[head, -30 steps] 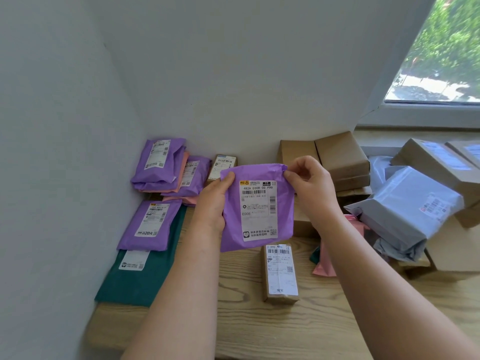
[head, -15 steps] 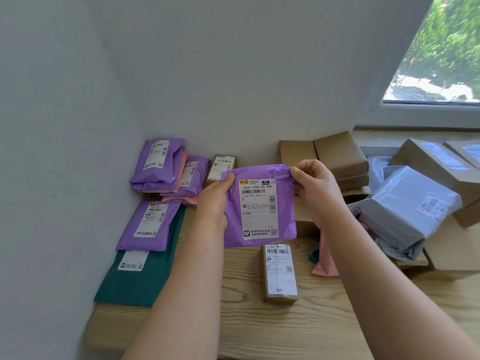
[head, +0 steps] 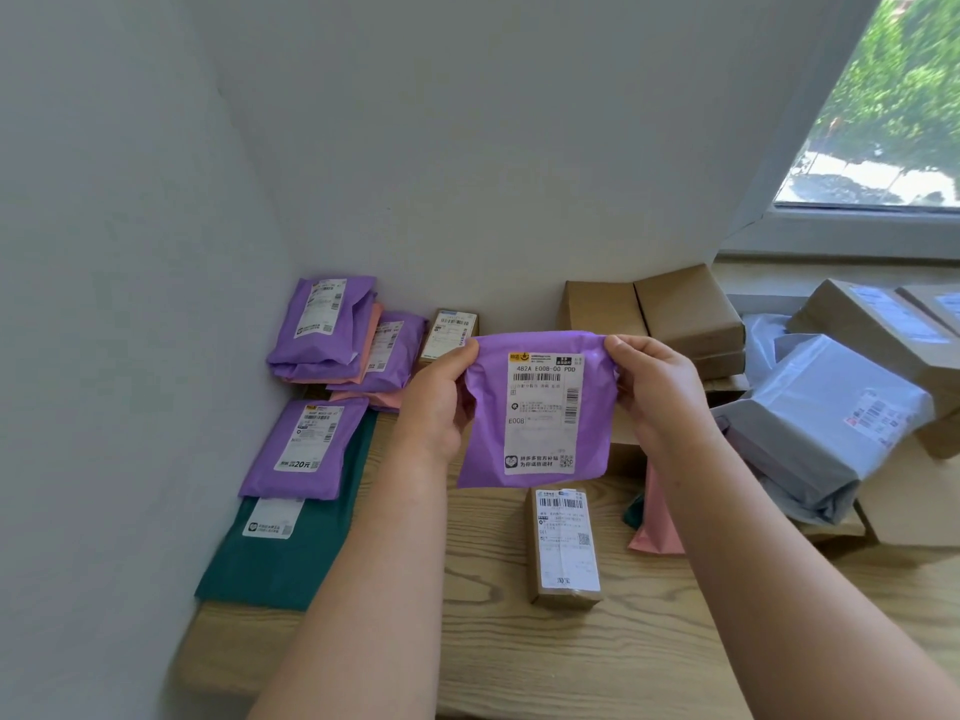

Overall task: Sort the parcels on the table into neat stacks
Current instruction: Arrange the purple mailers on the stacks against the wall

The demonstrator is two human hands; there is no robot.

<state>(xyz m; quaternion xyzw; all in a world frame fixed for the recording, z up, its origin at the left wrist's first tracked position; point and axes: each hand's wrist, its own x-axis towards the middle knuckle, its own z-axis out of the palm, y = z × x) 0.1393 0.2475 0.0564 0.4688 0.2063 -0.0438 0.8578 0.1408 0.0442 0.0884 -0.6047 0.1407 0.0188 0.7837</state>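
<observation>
Both hands up over the table (head: 467, 641). The left hand (head: 439, 402) pinches the top left corner of a purple poly mailer (head: 535, 407), and the right hand (head: 657, 392) pinches the top right corner. Fingers (head: 618, 346) of both are curled onto the plastic, so the grasp is firm. The mailer hangs from the fingers, clear of the table, with its white label facing the person.

Change over the last second is very little. The mailer has stayed at much the same height and the grip has only settled a touch along the top edge. I read this as a label check, with no placing begun.

- Directly below the fingers: a small labelled cardboard box (head: 563, 548), lying flat.
- Left of the left fingers: a purple stack (head: 319, 330) against the wall. Nearer, another purple mailer (head: 306, 449) lies on a green mailer (head: 280, 558).
- Right of the right fingers: plain cardboard boxes (head: 685, 309) behind, a grey mailer (head: 826, 433) further out and a pink mailer (head: 657, 517) partly hidden.

Likely destination is one of the purple piles to the left. Sorting looks part done, as the right side remains a jumble.
</observation>
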